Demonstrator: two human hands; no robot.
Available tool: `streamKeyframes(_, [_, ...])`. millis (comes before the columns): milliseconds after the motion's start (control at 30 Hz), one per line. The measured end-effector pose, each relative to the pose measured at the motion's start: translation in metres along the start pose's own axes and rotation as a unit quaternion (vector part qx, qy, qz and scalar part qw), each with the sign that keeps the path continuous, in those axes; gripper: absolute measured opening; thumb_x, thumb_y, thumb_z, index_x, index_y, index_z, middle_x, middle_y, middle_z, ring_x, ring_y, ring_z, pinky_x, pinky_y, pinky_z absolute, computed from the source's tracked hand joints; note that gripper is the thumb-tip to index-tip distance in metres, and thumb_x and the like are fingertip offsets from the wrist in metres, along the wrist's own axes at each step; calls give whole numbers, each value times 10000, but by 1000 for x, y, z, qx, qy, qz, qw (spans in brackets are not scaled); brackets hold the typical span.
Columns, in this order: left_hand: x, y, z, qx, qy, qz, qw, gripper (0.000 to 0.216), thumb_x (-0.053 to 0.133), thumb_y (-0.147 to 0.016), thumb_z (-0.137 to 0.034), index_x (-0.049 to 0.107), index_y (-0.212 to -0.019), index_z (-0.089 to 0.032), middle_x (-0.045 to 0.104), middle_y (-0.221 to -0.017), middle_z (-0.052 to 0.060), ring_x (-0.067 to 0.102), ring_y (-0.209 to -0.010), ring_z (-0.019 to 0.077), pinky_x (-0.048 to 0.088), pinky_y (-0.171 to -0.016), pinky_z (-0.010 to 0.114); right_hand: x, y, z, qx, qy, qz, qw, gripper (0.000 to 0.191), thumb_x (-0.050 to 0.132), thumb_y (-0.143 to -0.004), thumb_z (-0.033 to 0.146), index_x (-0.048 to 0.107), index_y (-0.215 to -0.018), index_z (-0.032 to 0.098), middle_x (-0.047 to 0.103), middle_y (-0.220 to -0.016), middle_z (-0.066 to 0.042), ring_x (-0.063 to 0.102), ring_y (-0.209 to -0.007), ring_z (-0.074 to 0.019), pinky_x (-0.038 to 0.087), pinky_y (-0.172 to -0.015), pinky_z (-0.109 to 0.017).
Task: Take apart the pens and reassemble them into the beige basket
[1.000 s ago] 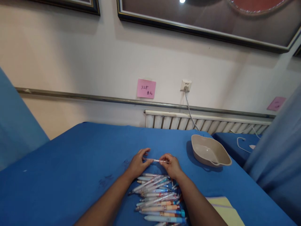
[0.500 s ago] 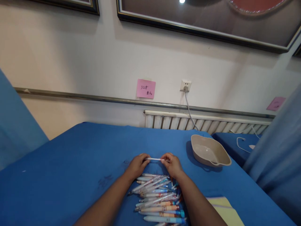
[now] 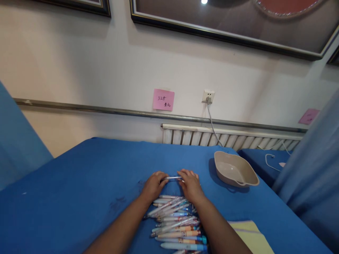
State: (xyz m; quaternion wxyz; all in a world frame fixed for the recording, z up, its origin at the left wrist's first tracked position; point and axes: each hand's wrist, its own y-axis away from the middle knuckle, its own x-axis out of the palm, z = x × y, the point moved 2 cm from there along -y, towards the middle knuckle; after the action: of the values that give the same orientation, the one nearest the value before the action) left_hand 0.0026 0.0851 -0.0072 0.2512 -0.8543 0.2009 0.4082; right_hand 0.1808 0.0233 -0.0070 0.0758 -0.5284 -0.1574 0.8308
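Two bare hands work over a blue-covered desk (image 3: pixel 79 190), one at each end of a thin white stick (image 3: pixel 173 177), perhaps a pen or part of one. The left hand (image 3: pixel 153 186) has its fingers closed on the left end, thumb underneath toward the body. The right hand (image 3: pixel 191 186) has its fingers folded over the other end; its back hides some of the contact, but they look closed on the stick too. Held at both ends, it lies nearly level, its middle bare, and I'd judge that this lets each hand steady or turn its own end.

Between the forearms, just below the stick, lies a loose heap of pens (image 3: pixel 174 224). Most lie crosswise, a few slanting over the others, probably kept there so that either hand can reach them. The right forearm covers part of the heap's edge.

Off to the right, a beige basin (image 3: pixel 233 172) stands well apart from the hands, seemingly set aside to leave them elbow room. A sheet of yellow paper (image 3: pixel 251 234) lies beside the right forearm, partly hidden by it.
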Motion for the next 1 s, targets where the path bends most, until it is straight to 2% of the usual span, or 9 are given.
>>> streamKeyframes(67, [0, 0, -3, 31, 4, 7, 999, 193, 501, -846, -276, 652, -958, -230, 661, -965, 27, 560, -948, 174, 383, -878, 279, -1, -1, 2, -20, 22, 33, 999, 266, 442, -885, 217, 614, -1069, 306, 638, -1046, -34, 524, -973, -193, 313, -851, -323])
streamKeyframes(167, [-4, 0, 1, 35, -15, 6, 999, 195, 489, -854, -275, 659, -937, -227, 665, -948, 30, 565, -928, 177, 377, -873, 286, -4, -3, -6, -10, 53, 55, 997, 271, 399, -907, 233, 661, -962, 280, 664, -913, -52, 543, -895, -201, 315, -818, -327])
streamKeyframes(267, [-8, -2, 10, 13, -30, 7, 999, 197, 494, -851, -279, 668, -927, -227, 668, -964, 38, 569, -933, 190, 366, -888, 306, -7, -3, -20, 41, 63, 41, 996, 274, 414, -886, 188, 663, -979, 255, 659, -943, -73, 544, -925, -218, 317, -824, -331])
streamKeyframes(333, [-8, -2, 14, -3, -32, 4, 999, 209, 532, -825, -264, 655, -990, -228, 660, -1029, 50, 559, -982, 204, 347, -923, 325, -6, -3, -27, 72, 47, 33, 996, 266, 445, -865, 182, 645, -1033, 234, 649, -995, -87, 541, -962, -226, 325, -832, -327])
streamKeyframes(433, [-7, -1, 15, -24, -51, -9, 998, 351, 595, -770, -220, 598, -1120, -213, 617, -1147, 76, 523, -1065, 224, 328, -955, 335, -3, -1, -29, 79, 2, 40, 996, 344, 555, -814, 286, 581, -1148, 208, 617, -1089, -97, 530, -1012, -237, 341, -847, -317])
streamKeyframes(533, [-8, 0, 15, -38, -72, -7, 997, 319, 600, -761, -220, 619, -1079, -199, 628, -1104, 88, 526, -1037, 237, 344, -928, 338, 1, 1, -30, 72, -11, 63, 995, 410, 632, -749, 358, 586, -1131, 216, 613, -1076, -82, 528, -1007, -244, 352, -842, -314])
streamKeyframes(700, [-10, 0, 17, -50, -75, -6, 996, 203, 552, -785, -197, 661, -956, -181, 654, -966, 92, 549, -935, 238, 368, -870, 348, 1, 0, -37, 86, 26, 65, 994, 243, 539, -808, 211, 635, -1030, 232, 630, -979, -74, 542, -958, -218, 348, -823, -300])
streamKeyframes(900, [0, -4, 13, -37, -41, -3, 998, 172, 506, -818, -195, 669, -875, -190, 671, -921, 62, 568, -898, 201, 391, -861, 315, 6, -3, -26, 60, 6, 53, 997, 263, 467, -838, 145, 643, -1006, 247, 633, -974, -61, 543, -958, -195, 343, -820, -274])
streamKeyframes(1000, [6, -5, 10, -34, -13, -8, 999, 186, 500, -819, -187, 662, -909, -194, 672, -949, 61, 576, -916, 194, 407, -869, 306, 10, -4, -19, 38, -4, 53, 998, 293, 454, -840, 127, 628, -1037, 257, 630, -1002, -49, 537, -980, -188, 338, -843, -274])
